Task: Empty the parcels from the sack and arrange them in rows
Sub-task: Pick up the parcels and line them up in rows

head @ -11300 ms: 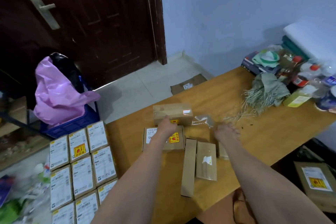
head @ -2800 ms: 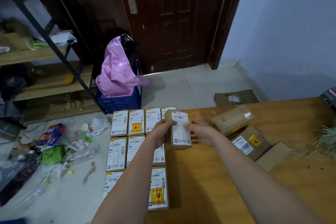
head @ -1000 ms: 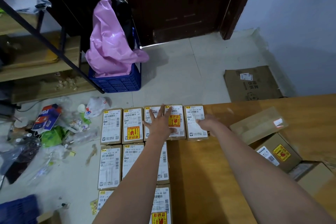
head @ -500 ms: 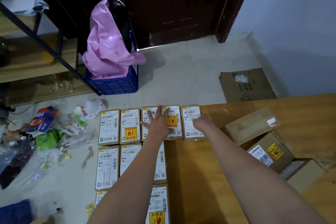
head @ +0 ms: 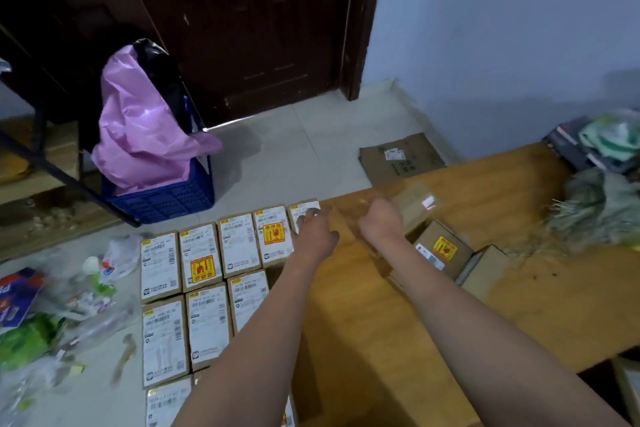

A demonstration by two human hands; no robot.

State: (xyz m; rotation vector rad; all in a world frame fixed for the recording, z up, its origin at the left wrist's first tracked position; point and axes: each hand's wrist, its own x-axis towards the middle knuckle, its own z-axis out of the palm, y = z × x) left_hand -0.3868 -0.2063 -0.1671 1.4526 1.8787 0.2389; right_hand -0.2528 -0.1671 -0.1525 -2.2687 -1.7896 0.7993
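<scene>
Now left hand (head: 313, 230) rests on end parcel (head: 304, 211).

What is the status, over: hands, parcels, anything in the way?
Left hand on last parcel of top row; right hand empty. Unsorted boxes wait on the table. Nothing blocking.

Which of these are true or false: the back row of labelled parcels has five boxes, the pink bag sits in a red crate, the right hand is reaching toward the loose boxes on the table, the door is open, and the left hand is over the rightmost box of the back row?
1. The back row of parcels has five boxes. True.
2. The pink bag sits in a red crate. False: the crate is blue.
3. The right hand reaches toward the loose boxes on the table. True.
4. The door is open. False: it is closed.
5. The left hand is over the row's rightmost box. True.
</scene>
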